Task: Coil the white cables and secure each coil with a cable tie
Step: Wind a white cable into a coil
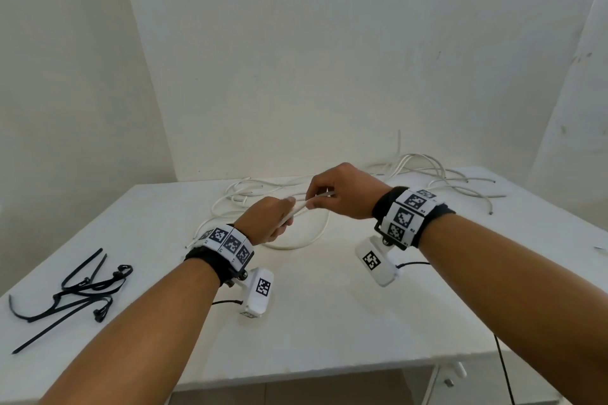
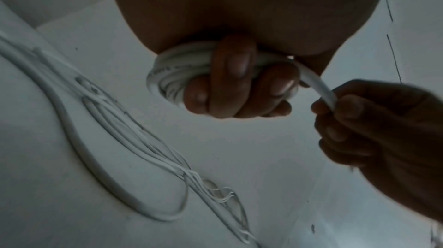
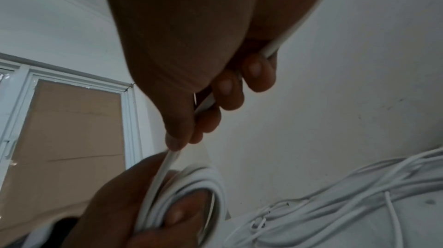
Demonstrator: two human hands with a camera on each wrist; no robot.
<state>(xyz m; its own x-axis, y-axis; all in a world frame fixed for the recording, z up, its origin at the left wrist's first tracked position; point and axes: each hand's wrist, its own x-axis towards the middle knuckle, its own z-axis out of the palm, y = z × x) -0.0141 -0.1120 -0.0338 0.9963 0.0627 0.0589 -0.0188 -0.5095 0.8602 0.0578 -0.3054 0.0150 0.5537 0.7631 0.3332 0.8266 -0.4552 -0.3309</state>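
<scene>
coil (image 2: 167, 74): smooth white plastic sheath with a faint sheen, faint printing along one turn
loose cables (image 1: 424, 171): the same smooth white plastic
cable ties (image 1: 82, 289): black plastic, thin strips, slightly glossy
table (image 1: 329, 322): white, matt, a few small dark specks
wall (image 1: 329, 59): white paint, matt, scuffed and marked
wrist bands (image 1: 411, 217): black cloth under white plates printed with black squares
window frame (image 3: 129, 119): glossy white; brown cardboard-like sheet behind it
</scene>
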